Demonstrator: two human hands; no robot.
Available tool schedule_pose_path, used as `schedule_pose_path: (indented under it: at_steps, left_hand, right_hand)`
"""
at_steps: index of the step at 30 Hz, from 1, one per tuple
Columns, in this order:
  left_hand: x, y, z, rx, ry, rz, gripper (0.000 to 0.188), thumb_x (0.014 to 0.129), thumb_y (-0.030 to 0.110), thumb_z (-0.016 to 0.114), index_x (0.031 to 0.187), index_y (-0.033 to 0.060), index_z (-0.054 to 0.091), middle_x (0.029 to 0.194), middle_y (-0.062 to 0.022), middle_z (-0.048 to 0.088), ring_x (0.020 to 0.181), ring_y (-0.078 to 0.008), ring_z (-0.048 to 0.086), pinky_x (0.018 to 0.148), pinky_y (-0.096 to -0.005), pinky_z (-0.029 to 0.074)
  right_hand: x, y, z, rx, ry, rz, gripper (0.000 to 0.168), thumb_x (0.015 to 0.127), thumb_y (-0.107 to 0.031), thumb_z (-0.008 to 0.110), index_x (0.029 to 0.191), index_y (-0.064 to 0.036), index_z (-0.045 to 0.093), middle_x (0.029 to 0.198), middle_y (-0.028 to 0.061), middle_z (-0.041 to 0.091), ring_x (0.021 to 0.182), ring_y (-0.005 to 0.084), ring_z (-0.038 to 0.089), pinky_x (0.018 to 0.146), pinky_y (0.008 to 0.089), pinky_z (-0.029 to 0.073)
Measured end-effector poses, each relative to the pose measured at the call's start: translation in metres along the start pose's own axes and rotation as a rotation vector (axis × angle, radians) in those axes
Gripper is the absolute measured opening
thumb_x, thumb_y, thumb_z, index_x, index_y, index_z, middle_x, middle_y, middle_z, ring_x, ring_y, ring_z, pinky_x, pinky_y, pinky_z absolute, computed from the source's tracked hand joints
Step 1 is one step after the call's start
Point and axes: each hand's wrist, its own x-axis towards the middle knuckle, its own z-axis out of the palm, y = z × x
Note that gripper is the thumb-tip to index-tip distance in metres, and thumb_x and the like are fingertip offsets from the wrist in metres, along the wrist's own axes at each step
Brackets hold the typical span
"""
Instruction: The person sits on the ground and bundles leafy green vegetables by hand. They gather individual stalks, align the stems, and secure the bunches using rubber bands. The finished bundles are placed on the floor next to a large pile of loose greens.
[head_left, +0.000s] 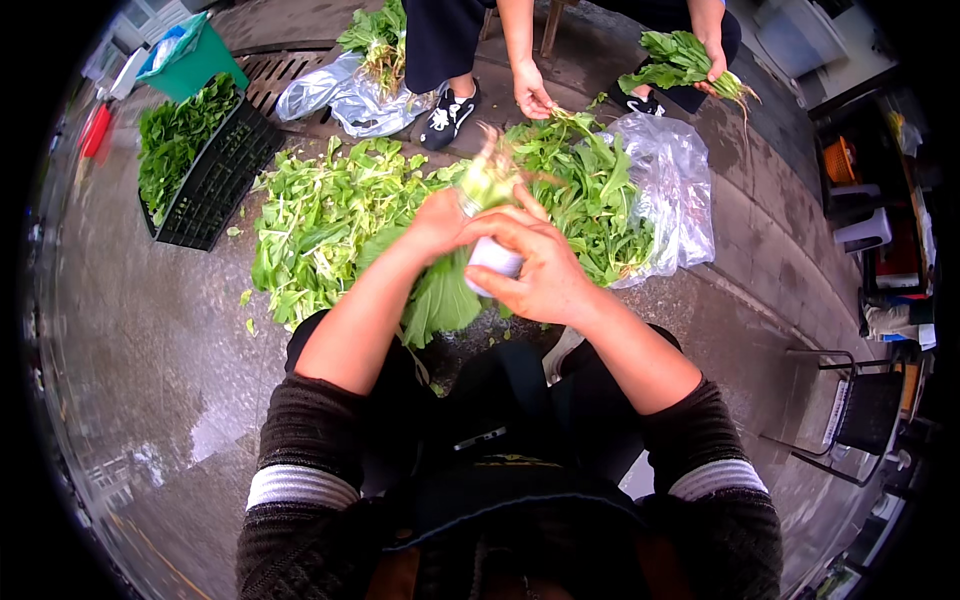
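My left hand (442, 225) grips a bunch of leafy greens (487, 180) by its stems. The bunch's pale roots point away from me and its broad leaves hang toward my lap; the root end is blurred. In my right hand (551, 262) is a white cylindrical roll (493, 264), held close against the stems; its exact kind is unclear. Below my hands and to the left spreads a heap of loose, pale green leaves (322, 232). On the right, a pile of rooted greens (592, 180) lies partly on a clear plastic bag (675, 195).
Facing me, a co-worker's hand (532, 90) touches the pile and the other hand (712, 64) holds a bunch of greens. A black plastic crate (217, 172) of greens and a green bin (187, 67) stand left. A black chair (870, 412) is at right; the ground is wet.
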Motion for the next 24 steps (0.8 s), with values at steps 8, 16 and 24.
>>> schedule_pose_path:
  at_steps: [8, 16, 24]
  left_hand:
    - [-0.037, 0.06, -0.041, -0.488, 0.023, -0.073, 0.041, 0.064, 0.014, 0.068, 0.101, 0.0007, 0.056, 0.089, -0.0072, 0.062, 0.082, -0.0152, 0.058, 0.078, -0.0271, 0.042]
    - [-0.056, 0.082, -0.009, -0.578, -0.418, -0.073, 0.062, 0.062, 0.019, 0.069, 0.116, 0.0018, 0.045, 0.1, -0.009, 0.059, 0.093, -0.0174, 0.056, 0.086, -0.0291, 0.04]
    - [-0.04, 0.094, 0.001, -0.405, -0.286, -0.009, 0.055, 0.063, 0.018, 0.077, 0.109, 0.0006, 0.052, 0.101, -0.0051, 0.056, 0.09, -0.0133, 0.052, 0.082, -0.0276, 0.042]
  right_hand:
    - [-0.005, 0.054, -0.045, 0.068, 0.114, 0.286, 0.044, 0.073, -0.001, 0.064, 0.11, -0.008, 0.041, 0.103, 0.0084, 0.053, 0.081, 0.0098, 0.053, 0.07, 0.025, 0.046]
    - [0.013, 0.058, -0.023, 0.1, 0.062, 0.292, 0.048, 0.067, -0.02, 0.068, 0.111, -0.015, 0.048, 0.115, 0.0067, 0.047, 0.101, 0.0194, 0.052, 0.106, 0.0428, 0.013]
    - [-0.003, 0.061, -0.043, 0.061, 0.162, 0.199, 0.059, 0.066, 0.004, 0.061, 0.12, -0.007, 0.037, 0.101, 0.0074, 0.049, 0.084, 0.0094, 0.052, 0.073, 0.0219, 0.043]
